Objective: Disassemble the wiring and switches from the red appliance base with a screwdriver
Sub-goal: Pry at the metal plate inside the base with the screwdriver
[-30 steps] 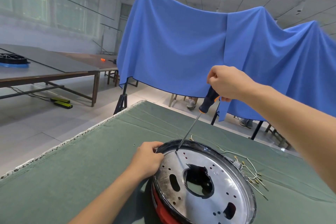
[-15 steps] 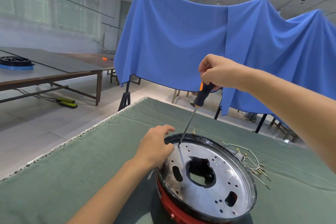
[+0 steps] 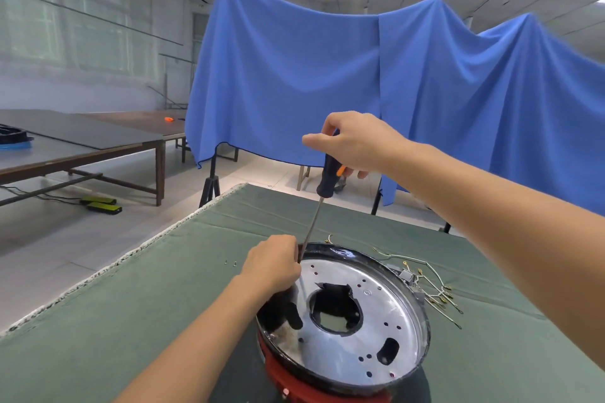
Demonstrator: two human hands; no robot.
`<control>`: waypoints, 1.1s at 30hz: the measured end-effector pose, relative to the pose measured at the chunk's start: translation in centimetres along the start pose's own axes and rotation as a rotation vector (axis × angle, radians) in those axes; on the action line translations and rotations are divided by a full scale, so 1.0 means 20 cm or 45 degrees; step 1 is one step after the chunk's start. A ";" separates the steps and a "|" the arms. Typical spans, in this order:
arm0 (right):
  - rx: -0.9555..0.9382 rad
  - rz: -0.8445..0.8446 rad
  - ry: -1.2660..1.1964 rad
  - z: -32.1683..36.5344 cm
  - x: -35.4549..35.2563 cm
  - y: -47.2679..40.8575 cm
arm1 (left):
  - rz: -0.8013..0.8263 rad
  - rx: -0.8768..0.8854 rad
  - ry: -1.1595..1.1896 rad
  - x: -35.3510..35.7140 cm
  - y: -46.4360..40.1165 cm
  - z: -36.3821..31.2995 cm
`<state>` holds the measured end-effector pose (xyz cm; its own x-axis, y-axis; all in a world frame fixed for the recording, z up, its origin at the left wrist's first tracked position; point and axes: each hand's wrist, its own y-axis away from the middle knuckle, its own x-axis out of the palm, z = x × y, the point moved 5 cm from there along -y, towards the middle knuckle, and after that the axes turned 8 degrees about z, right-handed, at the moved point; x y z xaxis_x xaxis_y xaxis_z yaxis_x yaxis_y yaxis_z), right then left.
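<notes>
- The red appliance base (image 3: 322, 384) sits on the green cloth-covered table (image 3: 131, 304), near its front edge, with the shiny metal plate (image 3: 370, 314) facing up inside a black rim.
- The right hand (image 3: 357, 144) is wrapped around the top of the screwdriver (image 3: 322, 190), which stands almost upright; its tip meets the plate's far-left edge, hidden behind the other hand.
- The left hand (image 3: 273, 263) rests curled on the rim at that spot, fingers closed around the lower shaft (apparently steadying the tip).
- Done, by the look of it: a bundle of wires (image 3: 432, 291) with terminals lies loose just beside the base on the right, and two small screws (image 3: 230, 262) lie apart on the cloth.
- Left, I judge: at least the fastener now being worked, and whatever switches sit under the plate, which cannot be seen.
</notes>
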<state>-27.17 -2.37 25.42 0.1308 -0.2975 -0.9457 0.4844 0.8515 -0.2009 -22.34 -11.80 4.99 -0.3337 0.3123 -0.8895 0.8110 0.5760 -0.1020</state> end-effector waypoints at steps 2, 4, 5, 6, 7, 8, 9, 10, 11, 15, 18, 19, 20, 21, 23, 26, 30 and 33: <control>0.025 -0.028 0.047 -0.02 -0.01 0.00 | 0.032 0.032 0.018 0.01 0.00 0.00; 0.053 0.027 -0.048 -0.04 0.00 0.01 | 0.079 0.038 0.005 0.04 -0.01 0.01; 0.054 0.051 -0.072 -0.04 0.00 0.01 | 0.101 0.027 -0.005 0.04 -0.02 0.02; 0.048 0.059 -0.057 -0.04 0.00 0.02 | 0.122 0.013 -0.013 0.04 -0.02 0.02; 0.047 0.049 -0.042 -0.05 0.00 0.02 | 0.138 0.001 -0.014 0.05 -0.04 0.02; 0.050 0.035 -0.049 -0.05 0.00 0.03 | 0.151 -0.009 -0.004 0.05 -0.04 0.03; 0.057 0.021 -0.058 -0.06 0.00 0.03 | 0.157 -0.015 0.008 0.05 -0.05 0.03; 0.059 -0.006 -0.058 -0.06 0.00 0.04 | 0.157 -0.017 0.008 0.05 -0.05 0.03; 0.048 -0.045 -0.036 -0.06 0.00 0.04 | 0.155 -0.014 -0.009 0.05 -0.04 0.03; -0.026 -0.095 -0.184 -0.07 0.00 0.07 | 0.139 -0.003 -0.060 0.06 -0.04 0.02; -0.029 -0.101 -0.298 -0.07 0.02 0.11 | 0.134 -0.010 -0.056 0.05 -0.03 0.01; -0.015 -0.155 -0.196 -0.08 0.02 0.12 | 0.132 -0.014 -0.056 0.05 -0.03 0.01; 0.010 -0.221 -0.062 -0.08 0.02 0.13 | 0.129 -0.019 -0.055 0.05 -0.03 0.01; 0.030 -0.274 0.033 -0.09 0.02 0.13 | 0.126 -0.021 -0.053 0.04 -0.03 0.01; 0.035 -0.274 0.011 -0.11 0.01 0.14 | 0.128 -0.025 -0.045 0.04 -0.03 0.01; -0.010 -0.140 -0.150 -0.13 0.01 0.14 | 0.143 -0.032 -0.032 0.04 -0.03 0.01; -0.058 -0.151 -0.076 -0.14 0.02 0.17 | 0.213 -0.057 0.066 0.03 -0.06 0.01; -0.075 -0.219 -0.097 -0.15 0.03 0.18 | 0.215 -0.050 0.056 0.02 -0.07 -0.01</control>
<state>-27.96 1.91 23.37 0.1169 -0.4707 -0.8745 0.4543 0.8084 -0.3744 -23.64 -12.31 4.76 -0.2154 0.4396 -0.8720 0.8383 0.5413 0.0658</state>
